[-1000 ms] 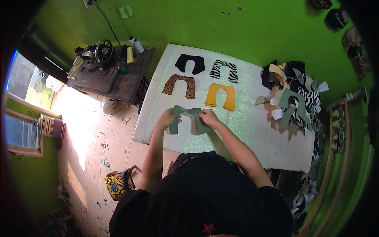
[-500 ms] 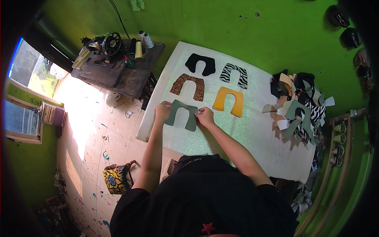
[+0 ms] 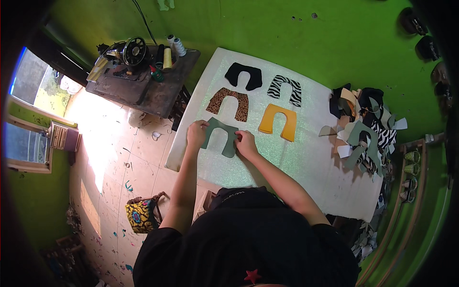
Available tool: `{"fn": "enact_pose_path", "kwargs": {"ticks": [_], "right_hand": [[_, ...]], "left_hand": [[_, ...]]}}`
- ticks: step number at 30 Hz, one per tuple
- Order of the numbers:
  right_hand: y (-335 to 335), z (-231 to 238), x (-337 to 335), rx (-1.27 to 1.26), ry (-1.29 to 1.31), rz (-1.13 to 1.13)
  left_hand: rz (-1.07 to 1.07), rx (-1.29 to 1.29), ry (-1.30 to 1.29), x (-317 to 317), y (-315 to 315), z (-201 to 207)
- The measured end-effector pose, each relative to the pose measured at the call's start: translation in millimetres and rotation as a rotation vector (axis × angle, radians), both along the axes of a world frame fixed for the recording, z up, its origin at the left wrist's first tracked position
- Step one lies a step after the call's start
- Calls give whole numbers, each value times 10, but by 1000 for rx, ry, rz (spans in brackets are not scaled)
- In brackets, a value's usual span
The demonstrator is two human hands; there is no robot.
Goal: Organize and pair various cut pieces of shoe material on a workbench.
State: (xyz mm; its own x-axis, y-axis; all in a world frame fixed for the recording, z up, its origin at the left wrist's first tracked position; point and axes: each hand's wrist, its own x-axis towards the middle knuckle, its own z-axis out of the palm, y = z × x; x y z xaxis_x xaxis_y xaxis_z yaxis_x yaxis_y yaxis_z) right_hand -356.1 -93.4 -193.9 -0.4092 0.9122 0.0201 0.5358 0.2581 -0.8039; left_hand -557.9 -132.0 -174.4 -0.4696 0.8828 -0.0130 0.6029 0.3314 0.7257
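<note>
My left hand (image 3: 196,134) and my right hand (image 3: 246,144) pinch the two sides of a grey-green U-shaped cut piece (image 3: 218,129) by its edges, over the near left part of the white table (image 3: 306,177). Just beyond it lies a leopard-print piece (image 3: 227,99) of like shape. A black piece (image 3: 233,72) is farther back. To the right are a zebra-print piece (image 3: 284,86) and, nearer, a yellow-orange one (image 3: 276,115) that looks like a small stack.
Scraps (image 3: 361,134) heap up at the table's right end. At the left stands a sewing machine (image 3: 129,52) on a dark wooden table (image 3: 148,95), with thread cones (image 3: 179,48) and a small green bottle (image 3: 156,73). A patterned stool (image 3: 141,216) is on the tiled floor; a rack (image 3: 406,215) is at right.
Both hands have shifted the grey-green piece slightly away from me, closer to the leopard-print piece. The other cut pieces keep their places on the table.
</note>
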Motion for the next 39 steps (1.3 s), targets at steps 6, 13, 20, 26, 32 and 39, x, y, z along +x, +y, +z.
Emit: {"fn": "enact_pose_path", "kwargs": {"ticks": [6, 13, 20, 26, 32, 39], "right_hand": [[-29, 50, -51, -71, -136, -6], [-79, 43, -32, -154, -65, 43], [-125, 131, 70, -159, -154, 100], [-90, -96, 331, -44, -82, 100], [-175, 146, 915, -271, 133, -83], [-220, 371, 1518, -234, 335, -398]], "left_hand": [[-50, -50, 74, 10, -28, -79], [2, -55, 140, 57, -92, -84], [8, -103, 358, 514, -191, 158], [-265, -33, 379, 1021, -216, -54], [-347, -147, 450, 1042, -287, -224], [-271, -349, 473, 1287, -146, 12]]}}
